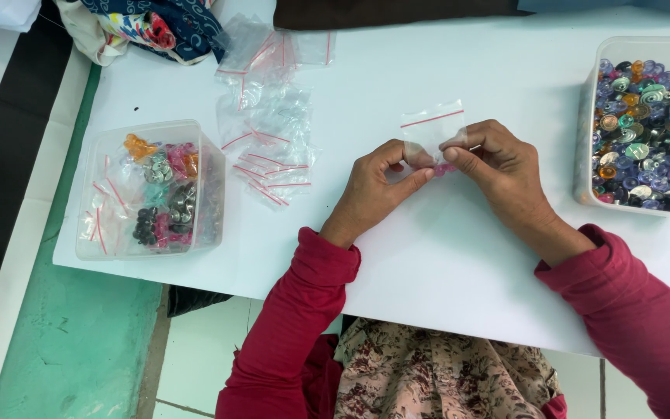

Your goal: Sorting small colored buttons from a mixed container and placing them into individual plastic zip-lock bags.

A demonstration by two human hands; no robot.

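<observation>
A small clear zip bag (433,129) with a red seal line is held up over the white table (443,256), pinched on both sides. My left hand (374,190) grips its left lower corner. My right hand (498,167) grips its right side with thumb and forefinger. Small pink buttons (445,168) show between the fingertips at the bottom of the bag. Both sleeves are dark red.
A clear tub (592,147) full of many-coloured buttons stands at the right edge. A pile of empty zip bags (269,124) lies at the upper middle. At the left, a clear box (212,186) holds filled bags. Patterned cloth (157,27) lies at the top left.
</observation>
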